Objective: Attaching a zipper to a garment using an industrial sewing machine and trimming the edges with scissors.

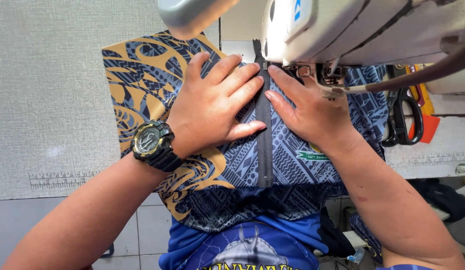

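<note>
The person sits at a sewing machine (342, 30) with a patterned blue, grey and tan fabric panel (142, 85) spread on the table (47, 90). A dark zipper (264, 125) lies down the middle of the panel, its long axis running straight from the person toward the presser foot (328, 82), far end pointing past the machine head.

The left hand (212, 107), with a black wristwatch (151, 142) on its wrist, lies open and flat, palm down, fingers spread on the cloth just left of the zipper. The right hand (310, 112) is likewise open and flat on the right side, fingertips touching the zipper tape. Neither hand grips anything.

Judged procedure: keep both palms pressing evenly, hold the tape straight and in line with the feed direction, keep fingertips clear of the needle area, and let the fabric stay smooth without puckers on either side.

Black-handled scissors (405, 117) rest to the right, well apart from the hands.
</note>
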